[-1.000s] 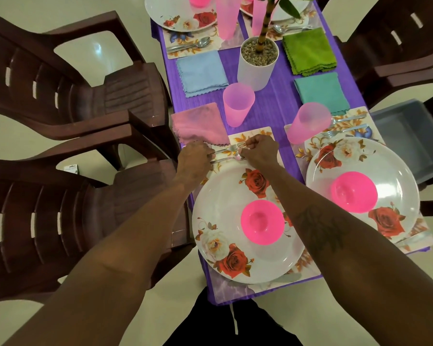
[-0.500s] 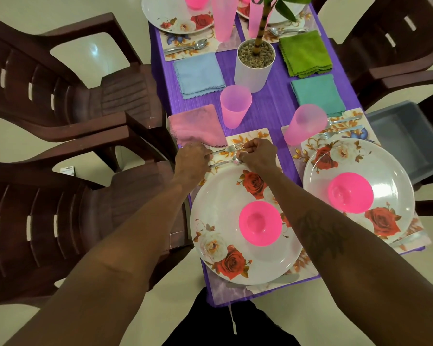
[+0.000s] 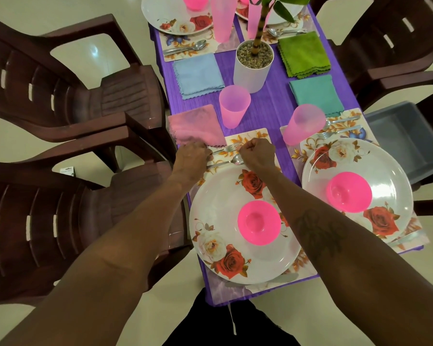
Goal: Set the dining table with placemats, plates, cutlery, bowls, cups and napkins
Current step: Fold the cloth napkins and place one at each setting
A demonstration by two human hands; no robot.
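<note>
The long table [image 3: 273,113] before you is wearing a ribbed purple cover. The round glossy plate [image 3: 218,203] with roses is lying on the floral placemat [image 3: 258,134]. Just past its rim, on the placemat, your left hand [image 3: 191,158] is covering the handles of the metal fork [image 3: 229,148] and spoon [image 3: 231,161]. Your right hand [image 3: 256,153], fingers curled, is touching their heads. I cannot tell if either hand is really gripping.

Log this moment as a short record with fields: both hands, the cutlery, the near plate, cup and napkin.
left hand: covers handle ends of fork and spoon; grip hidden
right hand: curled, seemingly pinching the fork tines
fork and spoon: side by side on placemat, beyond plate
plate: holds pink bowl
cup: upright, beyond placemat
napkin: pink, just beyond left hand
</note>
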